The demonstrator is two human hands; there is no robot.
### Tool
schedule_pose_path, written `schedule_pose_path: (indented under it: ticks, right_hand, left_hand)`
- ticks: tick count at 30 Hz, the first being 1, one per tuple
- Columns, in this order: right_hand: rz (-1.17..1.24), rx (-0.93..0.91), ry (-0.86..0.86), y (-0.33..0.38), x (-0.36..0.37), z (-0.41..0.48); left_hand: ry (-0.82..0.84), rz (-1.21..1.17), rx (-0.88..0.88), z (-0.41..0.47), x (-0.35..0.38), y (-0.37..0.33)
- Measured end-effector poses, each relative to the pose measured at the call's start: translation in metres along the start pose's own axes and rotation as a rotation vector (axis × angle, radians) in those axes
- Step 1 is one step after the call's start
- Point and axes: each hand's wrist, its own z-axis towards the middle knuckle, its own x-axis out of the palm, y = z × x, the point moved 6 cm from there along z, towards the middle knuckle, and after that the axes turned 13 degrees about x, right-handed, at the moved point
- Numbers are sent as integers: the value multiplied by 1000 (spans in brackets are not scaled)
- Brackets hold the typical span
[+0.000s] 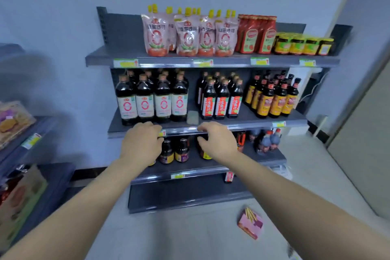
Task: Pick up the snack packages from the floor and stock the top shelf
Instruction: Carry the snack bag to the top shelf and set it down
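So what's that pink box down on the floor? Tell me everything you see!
The pink box is a flat, card-looking snack package with thin biscuit sticks pictured on its front and a red band along one edge. It lies askew on the pale floor, face up, in front of the bottom shelf. Only the floor touches it.

Matt grey metal shelf (101, 57), glossy plastic pouches (156, 34), shiny dark bottles (145, 99), glossy pink snack box (250, 226)

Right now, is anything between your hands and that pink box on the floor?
Nothing visible: the pink rectangular snack box lies on bare floor below the right hand, clear of the grey metal shelf unit.
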Motion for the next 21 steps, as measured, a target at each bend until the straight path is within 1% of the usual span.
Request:
schedule_pose_path:
  ticks: [9,17,21]
  right_hand:
    - [-86,240,-52,-199,-49,-12]
    - [-72,466,-20,-338,-59,-19]
    - [-122,575,-6,-398,-62,-15]
  left_hand:
    - [92,-95,157,72,94,-161]
    - [236,-64,373,120,180,-270]
    - [286,-71,452,152,224,-315]
